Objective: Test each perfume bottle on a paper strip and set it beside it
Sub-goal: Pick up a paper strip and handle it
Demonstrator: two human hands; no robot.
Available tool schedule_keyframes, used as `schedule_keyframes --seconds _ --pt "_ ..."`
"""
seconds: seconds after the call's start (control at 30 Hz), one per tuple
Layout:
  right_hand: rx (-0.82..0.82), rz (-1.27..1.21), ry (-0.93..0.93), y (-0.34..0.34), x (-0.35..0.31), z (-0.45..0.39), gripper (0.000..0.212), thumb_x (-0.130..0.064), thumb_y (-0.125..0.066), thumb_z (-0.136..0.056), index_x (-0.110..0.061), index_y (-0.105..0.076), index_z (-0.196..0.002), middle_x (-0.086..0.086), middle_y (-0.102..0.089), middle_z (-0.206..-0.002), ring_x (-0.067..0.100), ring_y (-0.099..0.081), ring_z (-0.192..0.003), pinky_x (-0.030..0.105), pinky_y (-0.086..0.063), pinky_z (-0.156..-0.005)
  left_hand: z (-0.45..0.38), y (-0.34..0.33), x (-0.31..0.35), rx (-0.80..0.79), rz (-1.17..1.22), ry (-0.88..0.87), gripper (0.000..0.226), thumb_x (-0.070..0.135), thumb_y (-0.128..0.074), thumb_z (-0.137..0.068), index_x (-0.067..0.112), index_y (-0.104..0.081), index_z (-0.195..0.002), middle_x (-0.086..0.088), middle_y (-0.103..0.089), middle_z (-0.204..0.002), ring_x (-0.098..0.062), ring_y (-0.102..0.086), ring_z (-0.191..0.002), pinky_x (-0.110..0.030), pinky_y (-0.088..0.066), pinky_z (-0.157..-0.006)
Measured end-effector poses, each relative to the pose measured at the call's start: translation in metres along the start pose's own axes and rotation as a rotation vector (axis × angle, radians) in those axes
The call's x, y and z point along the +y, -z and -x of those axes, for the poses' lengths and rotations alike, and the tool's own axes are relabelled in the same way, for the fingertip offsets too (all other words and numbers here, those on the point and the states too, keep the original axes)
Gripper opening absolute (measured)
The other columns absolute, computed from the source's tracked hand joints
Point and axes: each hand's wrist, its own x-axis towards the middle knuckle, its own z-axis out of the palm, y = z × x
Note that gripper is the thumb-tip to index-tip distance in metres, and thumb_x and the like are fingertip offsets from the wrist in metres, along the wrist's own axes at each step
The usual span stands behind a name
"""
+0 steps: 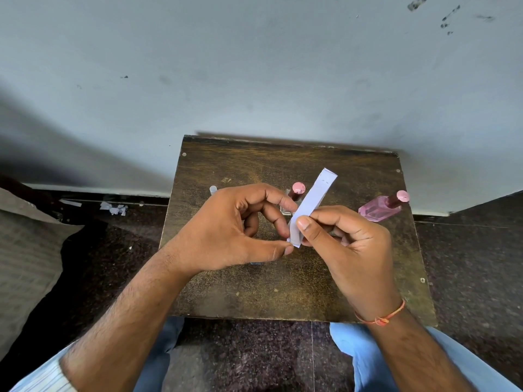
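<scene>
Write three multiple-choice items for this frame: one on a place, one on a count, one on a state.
1. Where is the pink perfume bottle?
A. table's right edge
B. on the floor
C. in the left hand

2. How many pink caps show?
A. one
B. two
C. four

3. What is the state of the paper strip?
A. flat on the table
B. crumpled on the floor
C. held above the table

Key: 1 A, it stands on the wooden table at the right; 2 B, caps and; 3 C, the right hand pinches it and the left hand touches its lower end.
</scene>
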Motion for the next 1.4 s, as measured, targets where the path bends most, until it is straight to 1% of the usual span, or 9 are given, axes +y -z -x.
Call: schedule_keyframes --seconds 0.23,0.4,0.63,0.87,1.0,1.13,1.27,1.33,1.4 --pt "0.003 -0.013 -0.009 -0.001 0.000 0.000 0.004 -0.007 -0.084 -0.089 -0.006 -0.083 -0.094 0.005 -0.082 -0.089 0.026 -0.078 -0.077 0.039 -0.067 -0.070 0.000 0.001 -0.004 0.039 -0.040 0.004 0.050 0.009 -0.096 -0.079 0.026 -0.074 -0.120 0.006 -0.082 -0.095 -0.041 -0.038 -0.053 -0.035 -0.034 -0.049" --pt "-0.019 -0.024 -0.002 -0.002 0.000 0.000 0.003 -0.007 -0.083 -0.090 -0.007 -0.083 -0.093 0.002 -0.081 -0.086 0.019 -0.077 -0.075 0.026 -0.062 -0.069 -0.001 0.001 -0.005 0.068 -0.057 0.013 0.050 0.009 -0.095 -0.080 0.028 -0.073 -0.121 0.009 -0.082 -0.096 -0.033 -0.037 -0.051 -0.035 -0.036 -0.050" --pt "-0.018 -0.020 0.010 -0.001 -0.001 0.000 0.004 -0.005 -0.083 -0.090 -0.007 -0.083 -0.094 0.004 -0.081 -0.086 0.026 -0.076 -0.074 0.033 -0.064 -0.068 0.000 0.000 -0.003 0.091 -0.046 0.024 0.049 0.014 -0.095 -0.082 0.030 -0.073 -0.122 0.006 -0.082 -0.088 -0.024 -0.035 -0.051 -0.033 -0.035 -0.050" --pt "-0.012 -0.026 0.004 -0.001 -0.003 0.000 0.006 -0.012 -0.082 -0.090 -0.008 -0.084 -0.094 0.005 -0.082 -0.092 0.028 -0.078 -0.079 0.038 -0.066 -0.069 0.003 -0.002 -0.001 0.030 0.082 0.082 0.054 0.028 -0.095 -0.078 0.039 -0.072 -0.126 0.000 -0.087 -0.096 -0.046 -0.053 -0.050 -0.039 -0.046 -0.055" --pt "-0.023 -0.017 0.016 0.000 -0.003 0.000 0.005 -0.012 -0.082 -0.091 -0.010 -0.084 -0.095 0.005 -0.082 -0.091 0.031 -0.078 -0.081 0.049 -0.067 -0.069 0.001 -0.001 -0.001 0.005 0.145 0.082 0.058 0.031 -0.094 -0.077 0.044 -0.071 -0.128 -0.002 -0.087 -0.100 -0.061 -0.058 -0.057 -0.061 -0.049 -0.053" --pt "-0.018 -0.045 0.005 -0.002 -0.009 0.001 0.011 -0.016 -0.075 -0.095 -0.008 -0.083 -0.093 0.003 -0.081 -0.086 0.019 -0.079 -0.076 0.027 -0.064 -0.067 -0.003 -0.001 -0.006 0.041 0.167 0.068 0.053 0.017 -0.091 -0.082 0.031 -0.072 -0.129 -0.004 -0.086 -0.099 -0.033 -0.049 -0.055 -0.045 -0.050 -0.057" --pt "-0.010 -0.082 -0.031 -0.002 -0.008 0.002 0.017 -0.018 -0.071 -0.097 -0.006 -0.082 -0.100 0.004 -0.083 -0.093 0.019 -0.082 -0.081 0.030 -0.066 -0.071 -0.002 0.002 -0.007 0.046 0.210 0.009 0.033 0.009 -0.087 -0.081 0.019 -0.079 -0.111 -0.005 -0.084 -0.095 -0.018 -0.065 -0.061 -0.016 -0.054 -0.055" --pt "-0.010 -0.067 -0.016 -0.001 -0.007 0.001 0.014 -0.017 -0.073 -0.095 -0.007 -0.082 -0.101 0.004 -0.083 -0.094 0.022 -0.082 -0.083 0.034 -0.067 -0.072 -0.002 0.002 -0.006 0.018 0.216 -0.015 0.022 0.006 -0.084 -0.083 0.011 -0.081 -0.104 -0.004 -0.083 -0.092 -0.008 -0.064 -0.058 -0.014 -0.049 -0.052" --pt "-0.007 -0.064 0.004 -0.001 -0.007 0.000 0.012 -0.017 -0.077 -0.091 -0.011 -0.082 -0.100 0.004 -0.083 -0.094 0.021 -0.082 -0.083 0.033 -0.067 -0.072 -0.003 0.002 -0.007 -0.002 0.208 -0.017 0.018 0.006 -0.083 -0.086 0.006 -0.081 -0.104 -0.003 -0.083 -0.090 -0.010 -0.053 -0.050 -0.019 -0.040 -0.046"
